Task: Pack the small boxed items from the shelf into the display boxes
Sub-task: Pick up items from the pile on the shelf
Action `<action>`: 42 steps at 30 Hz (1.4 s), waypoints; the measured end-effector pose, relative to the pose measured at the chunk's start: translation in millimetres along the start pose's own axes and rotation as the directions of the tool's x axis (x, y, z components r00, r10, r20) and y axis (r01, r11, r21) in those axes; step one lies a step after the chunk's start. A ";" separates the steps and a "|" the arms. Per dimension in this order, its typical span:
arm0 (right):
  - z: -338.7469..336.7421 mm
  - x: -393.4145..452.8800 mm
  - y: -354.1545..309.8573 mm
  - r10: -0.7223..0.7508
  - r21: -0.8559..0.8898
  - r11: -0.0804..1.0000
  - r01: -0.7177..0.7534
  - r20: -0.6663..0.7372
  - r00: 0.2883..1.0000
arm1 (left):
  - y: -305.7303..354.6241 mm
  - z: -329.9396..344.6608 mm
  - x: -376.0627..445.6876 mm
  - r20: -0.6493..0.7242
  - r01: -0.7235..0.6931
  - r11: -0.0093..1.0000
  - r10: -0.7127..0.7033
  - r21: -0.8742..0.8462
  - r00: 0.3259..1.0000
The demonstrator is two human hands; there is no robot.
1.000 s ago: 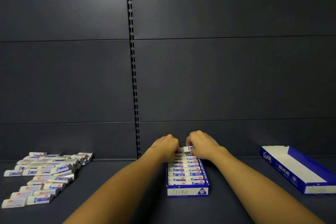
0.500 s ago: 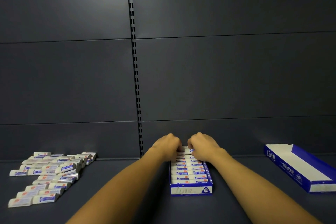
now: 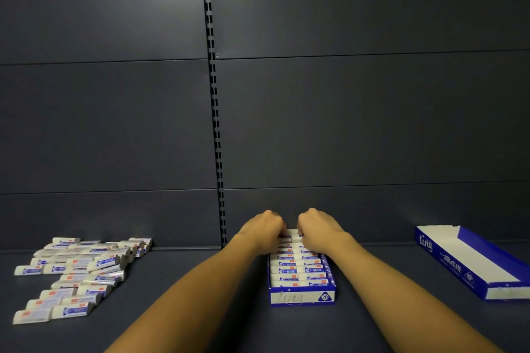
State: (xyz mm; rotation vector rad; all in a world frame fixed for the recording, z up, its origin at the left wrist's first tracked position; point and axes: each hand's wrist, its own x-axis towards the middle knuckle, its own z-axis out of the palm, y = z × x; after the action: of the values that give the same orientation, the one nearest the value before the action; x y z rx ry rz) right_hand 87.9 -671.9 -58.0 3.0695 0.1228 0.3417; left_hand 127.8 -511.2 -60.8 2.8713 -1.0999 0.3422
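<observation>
A blue and white display box (image 3: 301, 297) stands on the dark shelf in front of me, filled with rows of small white boxed items (image 3: 298, 269). My left hand (image 3: 262, 228) and my right hand (image 3: 318, 228) are both at the box's far end, fingers curled down onto one small boxed item (image 3: 291, 238) lying across the back row. The fingertips are hidden behind the knuckles. A loose heap of the same small boxed items (image 3: 80, 272) lies on the shelf at the left.
A second display box (image 3: 470, 262) lies open at the right, its white inside bare. The shelf's dark back panel (image 3: 344, 123) rises right behind the hands, with a slotted upright (image 3: 215, 112) in the middle.
Both hands have stayed at the far end of the filled box and closed in slightly on the back item. The camera has shifted a little, nothing else has moved.
</observation>
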 end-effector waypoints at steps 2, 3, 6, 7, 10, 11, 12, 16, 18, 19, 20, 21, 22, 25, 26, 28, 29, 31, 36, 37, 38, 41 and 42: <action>1.0 0.1 -2.2 0.008 -0.006 1.000 -0.008 -0.009 1.000 | 0.3 0.1 -0.4 -0.004 0.001 1.000 -0.001 0.004 1.000; 1.3 0.1 -3.2 0.011 -0.011 1.000 -0.011 -0.015 1.000 | 0.2 0.0 -0.4 -0.007 0.005 1.000 -0.005 0.008 1.000; 1.9 0.1 -3.6 0.015 -0.016 1.000 -0.016 -0.028 0.999 | -0.8 -0.5 -0.2 -0.008 0.008 1.000 -0.008 0.010 1.000; 2.3 0.0 -3.3 0.015 -0.014 1.000 -0.015 -0.027 1.000 | -1.2 -0.6 -0.2 -0.005 0.005 1.000 -0.005 0.006 1.000; 3.8 0.0 -2.0 0.007 -0.003 1.000 -0.007 -0.017 1.000 | -1.6 0.0 1.2 0.006 0.000 1.000 0.000 -0.010 1.000; 4.1 0.3 -1.3 0.004 0.004 1.000 -0.004 -0.013 1.000 | -1.7 0.5 1.7 0.010 0.001 1.000 -0.001 -0.012 1.000; 4.4 0.7 -0.4 0.003 0.012 1.000 -0.003 -0.009 1.000 | -1.7 0.9 2.1 0.011 0.003 1.000 -0.003 -0.012 1.000; 4.8 3.1 3.1 0.007 0.045 0.999 -0.007 0.005 1.000 | -1.8 1.4 3.6 0.003 -0.001 1.000 0.001 0.000 1.000; 4.5 3.9 3.4 0.007 0.049 0.999 -0.007 0.013 1.000 | -1.8 1.1 4.3 0.001 -0.002 1.000 0.002 0.007 1.000; 4.1 4.1 3.2 0.007 0.051 0.999 -0.008 0.020 1.000 | -1.7 0.9 4.6 0.000 -0.004 1.000 0.004 0.012 1.000; 4.0 4.4 3.0 0.005 0.052 0.999 -0.007 0.024 1.000 | -1.4 0.8 4.9 -0.001 -0.004 1.000 0.004 0.017 1.000; 4.0 4.8 2.8 0.004 0.053 0.999 -0.005 0.026 1.000 | -0.9 0.8 5.0 -0.003 -0.004 1.000 0.004 0.022 1.000; 4.1 4.9 2.5 0.004 0.051 0.999 -0.005 0.026 1.000 | -0.3 0.7 5.1 -0.006 -0.001 1.000 0.001 0.024 1.000; 4.8 3.9 0.4 0.010 0.031 0.999 -0.011 0.023 1.000 | 1.6 0.4 4.7 -0.016 0.011 0.999 -0.011 0.031 1.000; 5.3 3.7 -0.3 0.010 0.024 1.000 -0.010 0.022 1.000 | 1.9 0.6 4.9 -0.018 0.017 0.999 -0.016 0.034 1.000; 5.3 2.3 -1.4 0.009 0.009 1.000 -0.009 0.021 1.000 | 2.6 1.0 4.9 -0.015 0.024 0.999 -0.024 0.038 1.000; 4.9 1.4 -1.7 0.009 0.006 1.000 -0.009 0.027 1.000 | 3.0 1.2 4.8 -0.012 0.026 0.999 -0.026 0.038 1.000; 4.1 0.9 0.0 0.003 0.026 1.000 -0.004 0.048 0.999 | 2.7 0.6 4.6 -0.001 0.026 0.999 -0.026 0.022 1.000; -10.8 0.6 18.2 -0.003 0.244 0.970 -0.011 0.055 0.998 | -7.0 -15.3 3.8 -0.062 0.052 0.996 -0.057 -0.078 0.997; -15.4 0.9 22.9 0.010 0.280 0.960 -0.019 0.034 0.999 | -10.5 -20.5 3.5 -0.072 0.069 0.994 -0.076 -0.084 0.995; -20.1 1.3 27.1 0.023 0.306 0.952 -0.026 0.014 1.000 | -14.0 -25.8 2.9 -0.075 0.085 0.993 -0.091 -0.079 0.993; -32.1 2.8 35.9 0.041 0.349 0.937 -0.034 -0.013 0.999 | -24.0 -40.0 -3.4 -0.070 0.126 0.990 -0.130 -0.058 0.989; -35.2 3.3 37.4 0.039 0.352 0.935 -0.031 -0.014 0.999 | -27.1 -43.3 -6.9 -0.067 0.144 0.988 -0.148 -0.063 0.987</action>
State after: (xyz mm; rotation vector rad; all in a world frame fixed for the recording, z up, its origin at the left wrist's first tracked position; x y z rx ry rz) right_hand 86.0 -707.4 -20.7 3.4274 0.1452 0.3932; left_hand 132.7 -481.1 -19.2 2.8427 -0.8667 0.3952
